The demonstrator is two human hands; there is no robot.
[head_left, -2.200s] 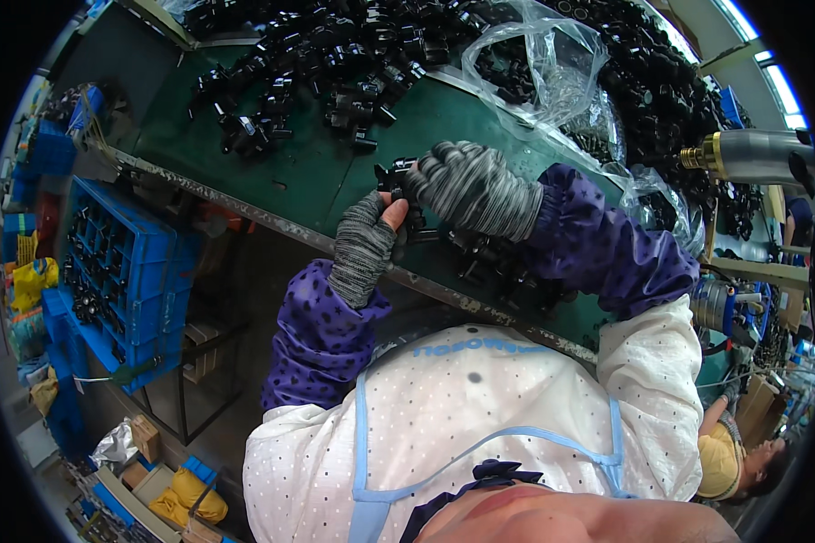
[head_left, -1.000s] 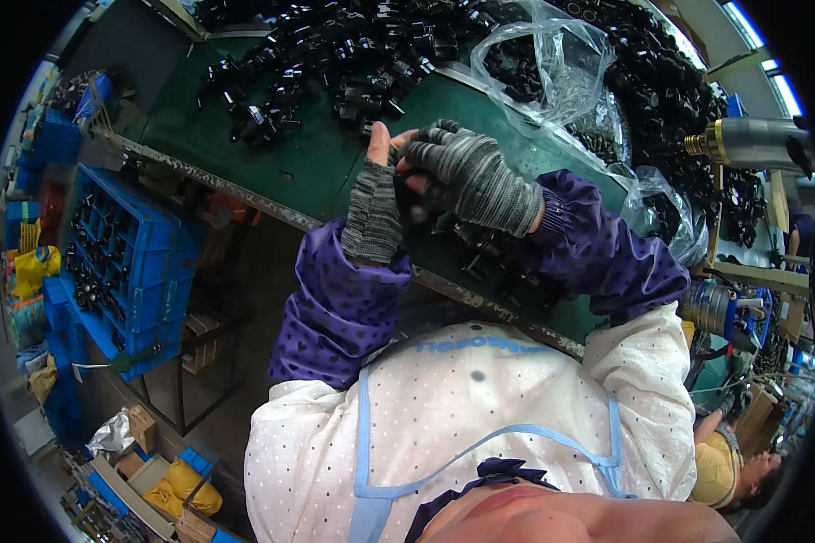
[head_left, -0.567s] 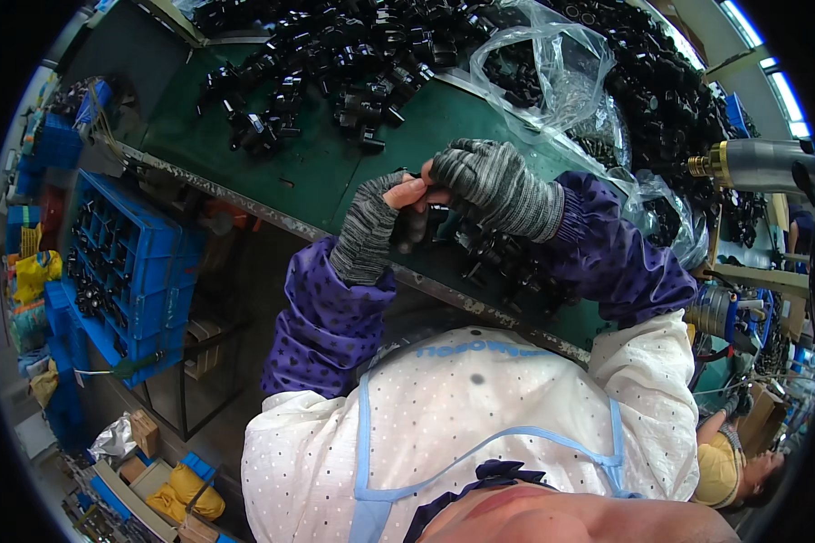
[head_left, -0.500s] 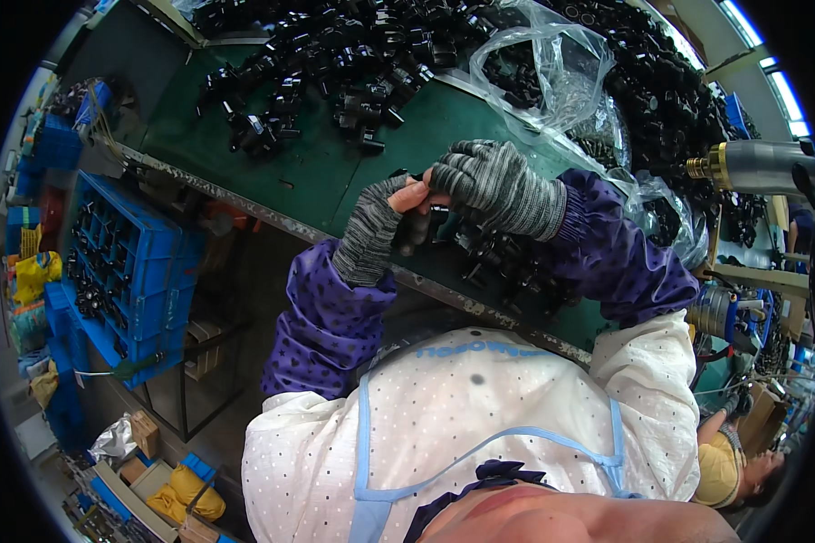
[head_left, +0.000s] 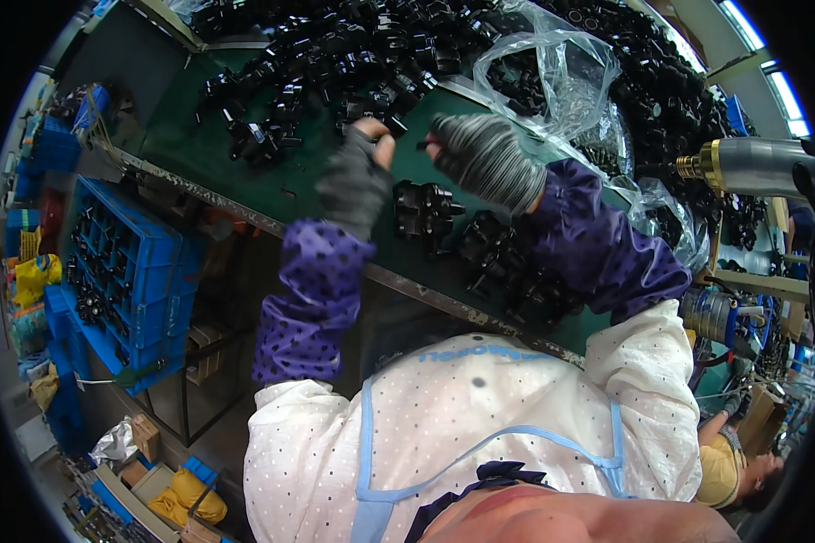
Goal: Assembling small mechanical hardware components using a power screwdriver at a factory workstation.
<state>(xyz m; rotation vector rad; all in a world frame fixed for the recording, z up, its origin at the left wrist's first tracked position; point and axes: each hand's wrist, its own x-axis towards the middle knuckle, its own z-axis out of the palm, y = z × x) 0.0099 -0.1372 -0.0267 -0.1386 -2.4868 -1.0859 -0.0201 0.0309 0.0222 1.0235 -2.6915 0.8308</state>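
My left hand (head_left: 358, 176), in a grey fingerless glove, is over the green bench top (head_left: 317, 185), its fingertips by the near edge of a heap of glossy black moulded parts (head_left: 371, 54). Motion smears it, and its grip cannot be made out. To the right my right hand (head_left: 484, 163), gloved alike, has its fingers closed. A small dark tip pokes out by its thumb; what it belongs to is hidden. Between my hands and the bench's near edge lie a black part with short stubs (head_left: 426, 213) and several more black parts (head_left: 493, 244), partly under my right sleeve.
Clear plastic bags (head_left: 566, 77) lie over more black parts at the back right. A metal cylindrical tool with a brass tip (head_left: 720, 167) juts in from the right. Left of the bench stands a blue divided crate (head_left: 145, 271). Another person (head_left: 729, 471) is at lower right.
My hands have come apart. The left moved away from me, up and left toward the heap; the right shifted slightly. The stubbed black part now lies uncovered on the bench.
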